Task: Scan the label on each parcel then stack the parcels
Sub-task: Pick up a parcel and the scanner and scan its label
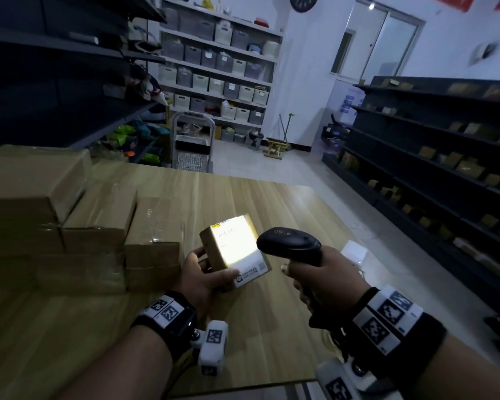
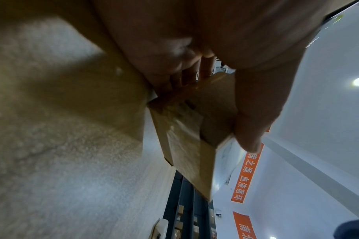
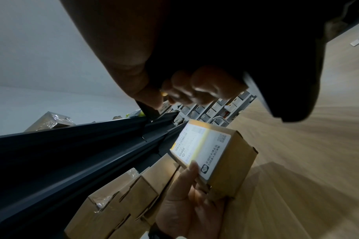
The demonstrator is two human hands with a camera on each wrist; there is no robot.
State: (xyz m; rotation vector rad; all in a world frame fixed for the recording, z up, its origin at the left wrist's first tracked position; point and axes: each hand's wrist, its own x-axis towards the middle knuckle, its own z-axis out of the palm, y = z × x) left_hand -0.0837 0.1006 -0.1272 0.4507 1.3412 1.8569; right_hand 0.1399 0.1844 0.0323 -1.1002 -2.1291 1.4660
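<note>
The left hand point(image 1: 205, 272) holds a small cardboard parcel point(image 1: 231, 249) above the worktop point(image 1: 243, 194), thumb on its lit label point(image 3: 203, 145), while the right hand point(image 1: 324, 278) grips the scanner point(image 1: 289, 243). The parcel looks light and stiff, best held by its side faces, clear of the label.

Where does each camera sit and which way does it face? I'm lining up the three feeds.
Head: worn on the head, looks down over the wooden table; both forearms show, left hand holding the small parcel, right hand gripping the scanner.
Left wrist: under the left hand, looks up past the parcel's plain side toward wall and ceiling.
Right wrist: behind the right hand, looks at the lit label and the stacked parcels.
Shared: head and right wrist both show the lit label.
</note>
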